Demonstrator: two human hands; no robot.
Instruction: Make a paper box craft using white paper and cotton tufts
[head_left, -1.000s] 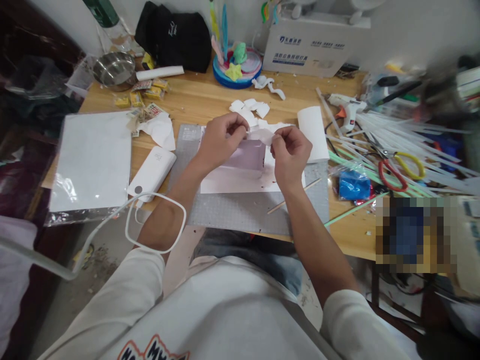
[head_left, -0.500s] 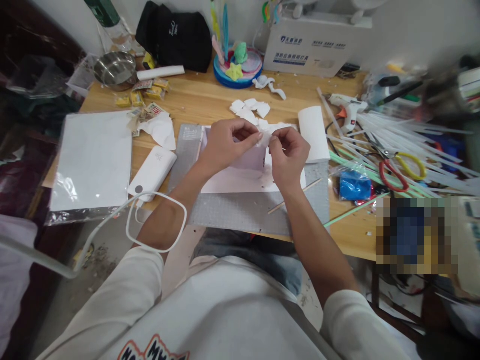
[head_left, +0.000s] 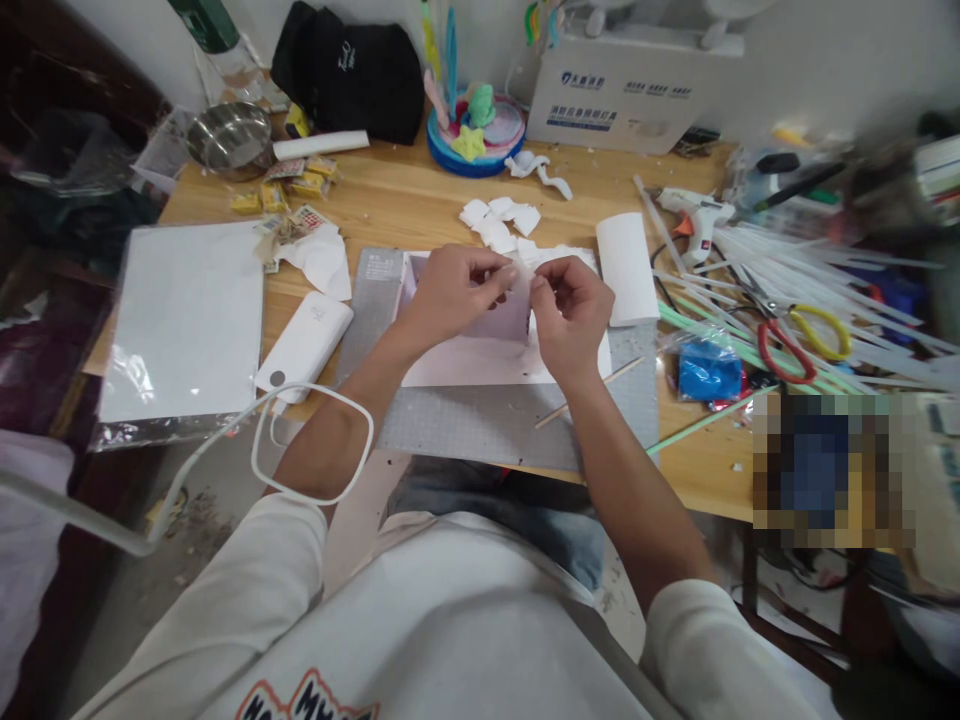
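Note:
Both my hands are over a white paper piece with an upright, pale lilac panel (head_left: 495, 325), which stands on a grey cutting mat (head_left: 465, 425). My left hand (head_left: 454, 300) pinches a small white scrap of paper (head_left: 523, 262) between thumb and fingers. From the other side, my right hand (head_left: 571, 318) closes thumb and forefinger on the same scrap. Fingers partly hide the scrap, and its exact shape is unclear. Torn white paper pieces (head_left: 495, 222) lie just beyond the hands. A thin wooden stick (head_left: 555, 412) rests on the mat near my right wrist.
A curled white sheet (head_left: 627, 270), a glue gun (head_left: 697, 225), scissors (head_left: 787, 350) and many translucent sticks (head_left: 817, 270) lie to the right. At left are a white power bank (head_left: 306, 345) with a cable and a bagged paper stack (head_left: 184, 320). A metal bowl (head_left: 232, 140) stands behind.
My right hand has shifted slightly left, bringing its fingertips closer to my left hand's. My left hand has dipped a little. The surrounding things look the same.

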